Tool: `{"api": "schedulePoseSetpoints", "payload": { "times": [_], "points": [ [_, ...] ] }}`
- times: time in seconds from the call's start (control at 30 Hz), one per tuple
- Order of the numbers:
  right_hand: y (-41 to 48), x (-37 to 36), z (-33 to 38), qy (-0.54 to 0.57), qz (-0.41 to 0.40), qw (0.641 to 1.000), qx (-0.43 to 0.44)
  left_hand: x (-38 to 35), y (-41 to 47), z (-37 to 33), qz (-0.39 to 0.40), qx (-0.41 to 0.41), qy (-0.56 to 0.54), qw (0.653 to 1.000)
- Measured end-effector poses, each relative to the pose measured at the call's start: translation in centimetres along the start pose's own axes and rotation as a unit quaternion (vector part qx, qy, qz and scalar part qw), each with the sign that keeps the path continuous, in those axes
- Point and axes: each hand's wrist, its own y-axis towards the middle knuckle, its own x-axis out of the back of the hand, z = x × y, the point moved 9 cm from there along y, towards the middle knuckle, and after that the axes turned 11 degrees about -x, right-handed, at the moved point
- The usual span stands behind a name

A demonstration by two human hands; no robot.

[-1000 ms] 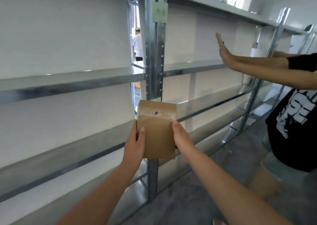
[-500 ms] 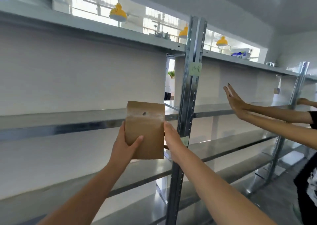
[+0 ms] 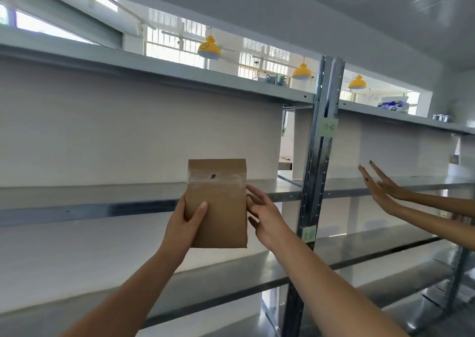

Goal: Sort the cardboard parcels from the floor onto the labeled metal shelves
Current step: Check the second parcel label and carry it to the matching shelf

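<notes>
The long grey metal shelving [image 3: 102, 209] fills the view, its tiers running left to right with a pale wall behind. A perforated steel upright post [image 3: 318, 156] divides it into two bays.

The flat brown cardboard parcel [image 3: 218, 208] is held up in the air in front of the left bay, just left of that post. Its long axis stands vertical and its broad face is turned to the person. The middle shelf's front rail crosses behind the parcel about halfway up, so its bottom edge hangs below shelf level. The shelf surface lies straight beyond it, away from the hands. To judge by this, the parcel must rise until its lower edge clears the rail, then go forward.

The left hand [image 3: 183, 223] grips the parcel's left edge, thumb across the front. The right hand [image 3: 264, 215] only touches the right edge with loosely spread fingers, so the left one carries it.

Another person's two flat hands [image 3: 380, 190] reach into the right bay, well apart from the parcel. Two small green paper labels [image 3: 328, 127] are stuck on the post; their writing is not legible.
</notes>
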Motion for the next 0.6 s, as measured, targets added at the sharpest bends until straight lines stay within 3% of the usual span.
{"api": "schedulePoseSetpoints", "payload": {
  "times": [0.1, 0.27, 0.6],
  "points": [
    [0.2, -0.3, -0.5, -0.046, 0.006, 0.999, -0.025, 0.8, 0.0, 0.2, -0.003, 0.037, -0.027, 0.999],
    [0.7, -2.1, 0.0, -0.127, 0.085, 0.985, -0.077, 1.8, 0.7, 0.1, -0.013, 0.060, -0.038, 0.997],
    [0.4, -0.8, 3.6, -0.134, 0.064, 0.989, -0.012, 0.4, 1.2, -3.2, -0.109, -0.001, 0.033, 0.993]
  ]
}}
